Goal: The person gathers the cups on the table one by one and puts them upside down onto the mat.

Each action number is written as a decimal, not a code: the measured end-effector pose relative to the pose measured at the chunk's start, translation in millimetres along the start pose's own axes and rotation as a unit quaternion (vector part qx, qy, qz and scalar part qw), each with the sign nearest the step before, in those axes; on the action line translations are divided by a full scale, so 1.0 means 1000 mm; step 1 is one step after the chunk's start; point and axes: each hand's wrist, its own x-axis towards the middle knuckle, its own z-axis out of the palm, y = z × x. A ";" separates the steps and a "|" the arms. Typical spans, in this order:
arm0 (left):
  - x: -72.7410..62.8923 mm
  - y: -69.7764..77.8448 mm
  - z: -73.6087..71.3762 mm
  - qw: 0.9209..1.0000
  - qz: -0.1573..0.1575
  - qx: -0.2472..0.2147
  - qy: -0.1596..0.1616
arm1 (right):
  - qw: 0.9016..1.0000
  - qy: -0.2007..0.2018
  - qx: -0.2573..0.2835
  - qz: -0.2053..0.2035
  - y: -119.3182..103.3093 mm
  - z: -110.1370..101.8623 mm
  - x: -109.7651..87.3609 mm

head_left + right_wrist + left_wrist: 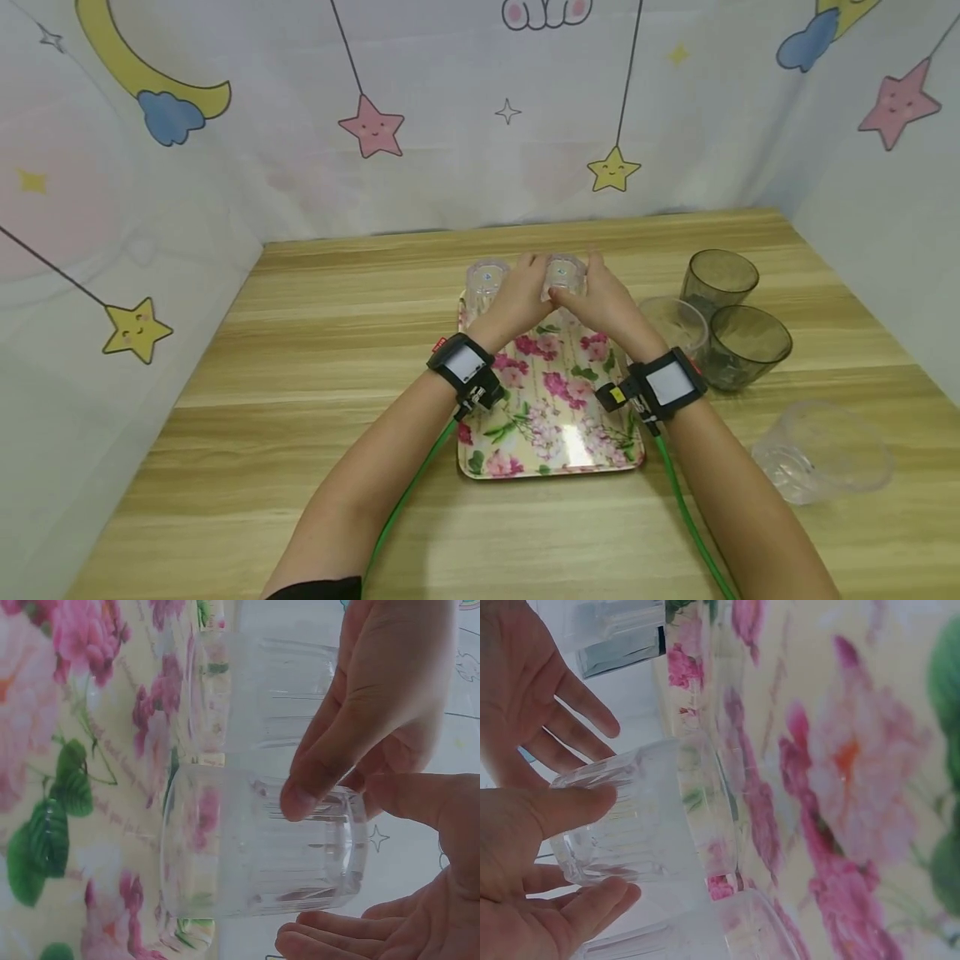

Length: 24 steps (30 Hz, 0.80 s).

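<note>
An upturned clear drinking glass [564, 273] stands rim-down at the back right of a floral tray [495, 446]. My left hand [522, 293] grips this glass near its raised base, thumb on one side and fingers on the other, as the left wrist view shows. Beside it, my right hand [412, 900] has its fingers extended along the glass, and its thumb reaches close to the base. A second upturned clear glass [486, 282] occupies the tray's back left corner, partly hidden behind my left hand.
Right of the tray stand two smoky dark glasses [720, 275] and a clear glass [678, 321], all with mouths up. Another clear glass [825, 454] is nearer, by my right forearm. A patterned curtain [450, 192] borders the wooden table [322, 333]. Green cables [678, 500] trail from both wrists.
</note>
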 end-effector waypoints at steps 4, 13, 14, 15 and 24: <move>0.000 0.003 -0.002 0.999 -0.026 -0.014 -0.021 | 1.000 0.017 -0.002 -0.014 -0.004 -0.007 -0.012; -0.018 0.036 -0.006 0.998 0.014 0.044 0.048 | 0.998 0.034 -0.050 -0.036 -0.010 -0.027 -0.048; -0.020 0.041 -0.007 0.997 0.029 0.047 0.053 | 0.997 0.036 -0.054 -0.037 -0.010 -0.029 -0.053; -0.023 0.047 -0.007 0.996 0.044 0.052 0.057 | 0.997 0.036 -0.054 -0.035 -0.010 -0.032 -0.058; -0.049 0.092 -0.005 0.995 0.093 0.013 0.023 | 0.995 0.062 -0.066 -0.042 -0.010 -0.052 -0.099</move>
